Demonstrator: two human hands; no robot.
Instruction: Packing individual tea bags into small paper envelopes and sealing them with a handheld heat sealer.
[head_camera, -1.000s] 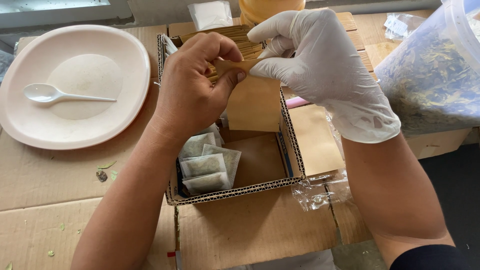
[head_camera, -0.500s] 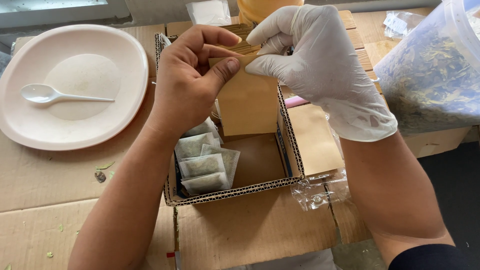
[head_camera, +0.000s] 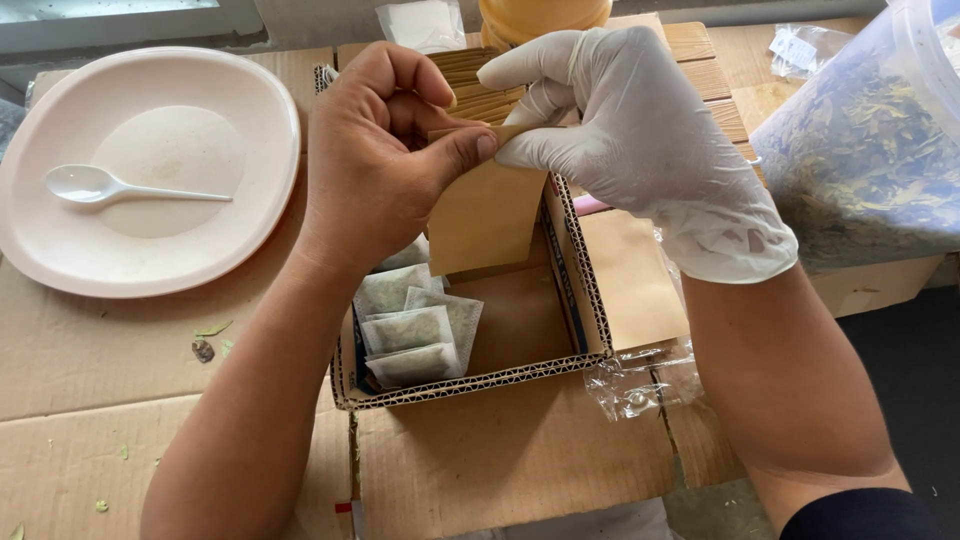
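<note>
The tabletop (head_camera: 120, 370) is covered with flat sheets of brown cardboard. On the left part lies a big pale pink plate (head_camera: 60, 250), and a white plastic spoon (head_camera: 120, 187) rests in it. Near the plate, a few small green leaf crumbs (head_camera: 213, 330) are spread on the cardboard. In the middle stands an open cardboard box (head_camera: 470, 380) (its cut edges show the wavy layer). Just beside the box, on the right, lies a flat brown paper pouch (head_camera: 630, 275), partly over a clear plastic bag (head_camera: 635, 385). At the far right stands a clear tub (head_camera: 860, 150) with dried leaves.
</note>
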